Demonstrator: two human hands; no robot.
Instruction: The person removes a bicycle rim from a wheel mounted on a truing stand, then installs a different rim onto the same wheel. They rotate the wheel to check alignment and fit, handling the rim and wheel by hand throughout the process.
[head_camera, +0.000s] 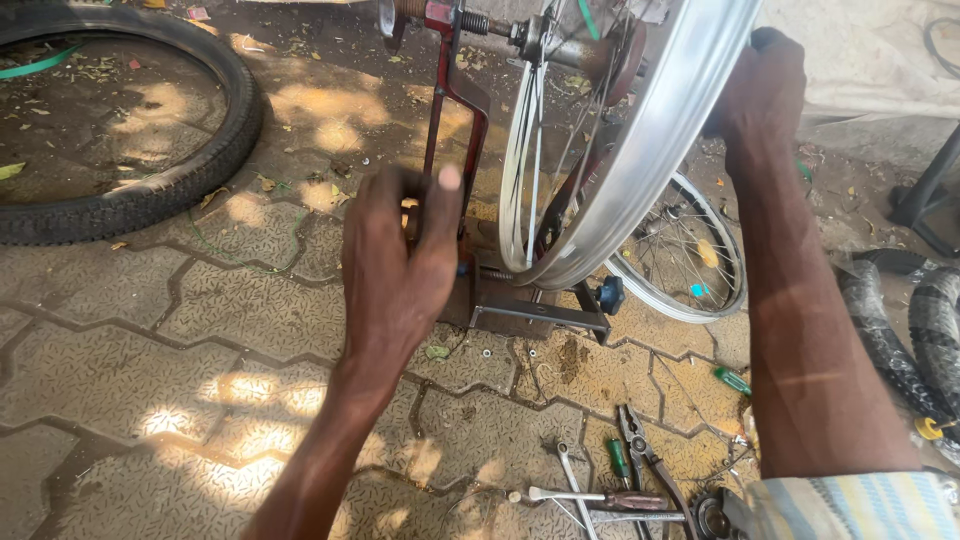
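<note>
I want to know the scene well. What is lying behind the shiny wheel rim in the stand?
Behind the shiny rim a second spoked wheel lies on the paving. Only its lower right part shows; the rim and the right hand cover the rest.

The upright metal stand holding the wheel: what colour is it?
Dark red metal stand, seen best in the head view.

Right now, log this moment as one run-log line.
left hand: at red truing stand upright | right hand: gripping wheel rim | rim: mounted in stand | ground: tyre, pliers
</note>
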